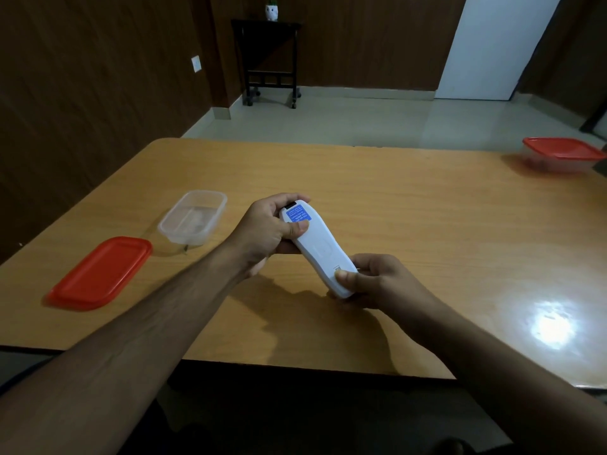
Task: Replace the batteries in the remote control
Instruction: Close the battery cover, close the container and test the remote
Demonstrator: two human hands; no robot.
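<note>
Dim room, warm cast. Overhead light glares off the table (427, 205) at 4 o'clock, a white blown-out patch. Soft shadows fall under the arms toward 6 o'clock. Wide-angle bending at edges; red-lidded box (563, 155) at 2 o'clock blurred.

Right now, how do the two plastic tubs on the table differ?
The near tub is open, its red lid lying beside it; the far tub has its red lid on. The near one sits left of the hands, the far one at the right edge. Both look clear-walled.
</note>
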